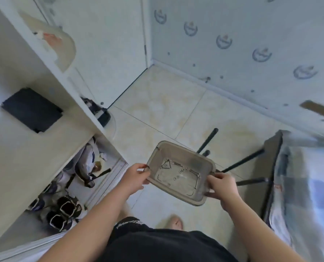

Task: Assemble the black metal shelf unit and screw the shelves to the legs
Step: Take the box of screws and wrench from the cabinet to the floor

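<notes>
I hold a shallow clear plastic tray (158,148) in the air in front of me. My left hand (134,176) grips its left rim and my right hand (221,188) grips its right rim. Small screws, washers and hex keys (180,172) lie on the tray's bottom. Below and to the right, a black shelf panel (272,167) stands on edge on the floor, with several black legs (240,163) sticking out toward the left.
A white cabinet (49,140) stands at the left with shoes (66,208) in its lower compartment and a dark flat box (31,110) on a shelf. A checked fabric (308,195) lies at the right. Tiled floor (167,103) stretches ahead to the papered wall.
</notes>
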Action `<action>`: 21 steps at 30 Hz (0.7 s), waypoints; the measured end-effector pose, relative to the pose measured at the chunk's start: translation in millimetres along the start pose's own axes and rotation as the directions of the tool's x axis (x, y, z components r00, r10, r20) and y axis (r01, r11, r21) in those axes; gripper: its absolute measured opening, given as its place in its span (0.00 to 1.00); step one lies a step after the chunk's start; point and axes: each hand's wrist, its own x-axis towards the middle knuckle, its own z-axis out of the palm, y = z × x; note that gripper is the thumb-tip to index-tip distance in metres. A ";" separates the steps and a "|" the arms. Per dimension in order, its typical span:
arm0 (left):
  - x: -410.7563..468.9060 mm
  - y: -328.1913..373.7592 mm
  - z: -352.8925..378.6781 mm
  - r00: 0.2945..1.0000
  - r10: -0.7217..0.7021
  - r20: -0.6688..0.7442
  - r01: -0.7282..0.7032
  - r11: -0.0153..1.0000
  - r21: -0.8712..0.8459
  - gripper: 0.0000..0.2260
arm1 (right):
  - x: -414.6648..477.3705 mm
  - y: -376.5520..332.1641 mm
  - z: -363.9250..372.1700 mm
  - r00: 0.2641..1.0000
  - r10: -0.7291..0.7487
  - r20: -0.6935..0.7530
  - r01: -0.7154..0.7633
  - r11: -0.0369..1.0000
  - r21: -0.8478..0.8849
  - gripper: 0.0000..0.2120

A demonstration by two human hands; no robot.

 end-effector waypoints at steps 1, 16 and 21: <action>-0.2 4.6 19.2 1.000 0.000 0.022 -0.001 0.999 0.041 0.08 | 2.2 12.6 -18.8 0.999 0.030 -0.026 -0.029 0.999 0.032 0.05; 72.1 18.3 276.5 0.920 -0.127 0.371 -0.247 0.548 0.800 0.09 | 32.0 207.0 -155.3 0.779 0.477 -0.408 -0.325 0.863 0.388 0.05; 130.9 -22.0 356.1 0.884 -0.176 0.432 -0.370 0.302 0.879 0.03 | 72.8 269.9 -162.7 0.697 0.567 -0.438 -0.358 0.805 0.473 0.06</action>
